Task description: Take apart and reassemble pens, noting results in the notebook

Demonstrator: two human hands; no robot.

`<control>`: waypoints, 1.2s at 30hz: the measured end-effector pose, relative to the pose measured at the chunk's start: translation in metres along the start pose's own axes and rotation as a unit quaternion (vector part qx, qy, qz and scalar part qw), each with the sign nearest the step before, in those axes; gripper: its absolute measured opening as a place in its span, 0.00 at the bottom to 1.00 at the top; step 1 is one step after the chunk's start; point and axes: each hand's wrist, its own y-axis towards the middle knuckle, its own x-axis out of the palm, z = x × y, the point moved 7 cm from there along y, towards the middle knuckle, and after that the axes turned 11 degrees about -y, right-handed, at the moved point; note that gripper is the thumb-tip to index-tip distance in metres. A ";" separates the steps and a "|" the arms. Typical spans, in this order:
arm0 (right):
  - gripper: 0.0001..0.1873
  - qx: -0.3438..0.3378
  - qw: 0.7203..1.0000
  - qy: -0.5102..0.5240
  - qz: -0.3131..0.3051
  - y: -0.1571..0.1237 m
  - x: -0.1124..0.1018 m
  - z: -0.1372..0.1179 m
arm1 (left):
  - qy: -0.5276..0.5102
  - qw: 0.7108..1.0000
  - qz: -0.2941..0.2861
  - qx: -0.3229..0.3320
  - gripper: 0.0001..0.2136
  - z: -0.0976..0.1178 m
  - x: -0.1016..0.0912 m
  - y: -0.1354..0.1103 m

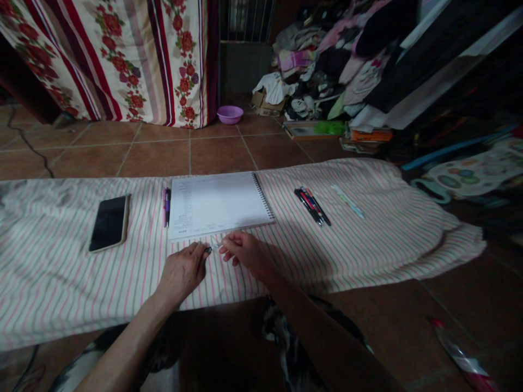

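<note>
My left hand (183, 272) is closed on a small, slim thing (214, 248) with a dark end and a pale, clear-looking part; its kind is too small to make out. My right hand (243, 251) pinches the pale end between thumb and fingers. Both hands are just in front of a spiral-bound pad (224, 201), which lies open at a mostly blank white page with printing along its left and near edges. Two pens (166, 207), one pinkish-purple and one dark, lie along the pad's left side.
A phone (109, 223) lies screen up at left. To the right are several pens (312, 206) in a bunch and a pale ruler-like strip (347, 201). Striped cloth (368, 239) covers the low table. Beyond, a purple basin (230, 114) stands on the tiled floor near piled clothes (302, 60).
</note>
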 end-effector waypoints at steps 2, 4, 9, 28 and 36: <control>0.05 0.001 1.000 0.000 -0.001 0.001 0.000 0.001 | -0.001 1.000 0.001 0.001 0.13 0.000 0.000 0.000; 0.05 -0.001 1.000 -0.002 -0.001 0.002 0.000 0.002 | -0.001 1.000 0.004 0.003 0.13 0.000 0.000 0.000; 0.05 -0.003 1.000 -0.007 0.003 0.003 -0.001 0.004 | 0.007 1.000 0.008 0.005 0.14 0.000 0.000 -0.002; 0.06 -0.021 0.999 -0.025 0.002 0.005 -0.006 0.005 | 0.023 1.000 0.001 -0.001 0.13 -0.001 -0.003 -0.003; 0.05 -0.005 1.000 -0.019 0.008 0.003 -0.009 0.008 | 0.017 1.000 0.009 0.004 0.13 0.000 -0.004 -0.003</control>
